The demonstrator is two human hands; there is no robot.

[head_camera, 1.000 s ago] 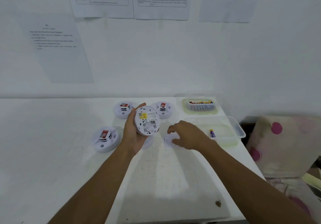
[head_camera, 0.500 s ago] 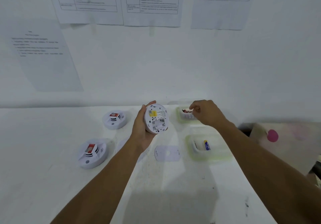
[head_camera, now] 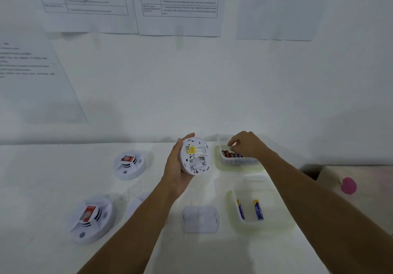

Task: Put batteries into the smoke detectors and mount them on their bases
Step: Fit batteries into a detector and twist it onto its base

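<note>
My left hand (head_camera: 176, 171) grips a round white smoke detector (head_camera: 195, 156), held upright with its back and open battery slot facing me. My right hand (head_camera: 246, 144) reaches into the far clear tray (head_camera: 238, 164), fingertips down among several dark batteries (head_camera: 230, 154); whether it holds one is hidden. A nearer clear tray (head_camera: 265, 224) holds two blue-and-yellow batteries (head_camera: 258, 209). A flat white cover plate (head_camera: 200, 218) lies on the table (head_camera: 42, 178) below the held detector.
Two more white smoke detectors with red stickers sit on the table, one at the left front (head_camera: 91, 218) and one further back (head_camera: 129, 164). A round base (head_camera: 138, 203) peeks out beside my left forearm. Printed sheets hang on the wall. The table's right edge drops beside a pink-spotted cushion (head_camera: 348, 185).
My right hand left the cover plate on the table and moved back and right into the far battery tray. The left hand raised the detector slightly. My view shifted, with the table now lower in frame.
</note>
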